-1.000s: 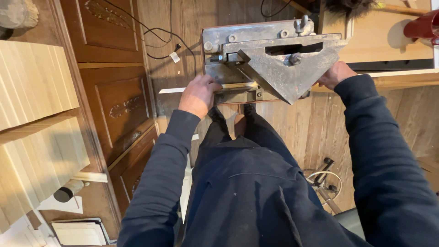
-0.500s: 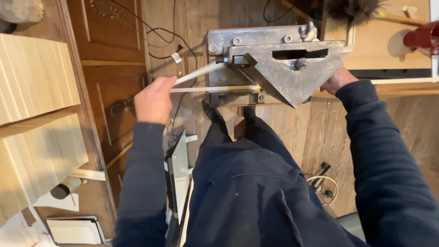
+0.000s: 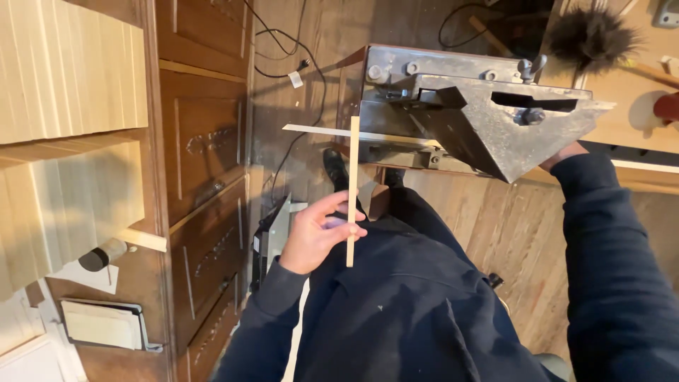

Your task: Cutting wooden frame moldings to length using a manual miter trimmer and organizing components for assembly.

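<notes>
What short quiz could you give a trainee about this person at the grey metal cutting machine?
1. True or false: the left hand holds the thin pale wooden stick upright.
2. Which thing lies flat across the front of the grey metal cutting machine?
A. a second thin pale wooden strip
B. a paintbrush
C. a steel ruler
3. Where does the right hand rest?

Key
1. True; thumb and fingers pinch it near its lower end.
2. A.
3. At the machine's right edge, mostly hidden behind the triangular plate.
</notes>
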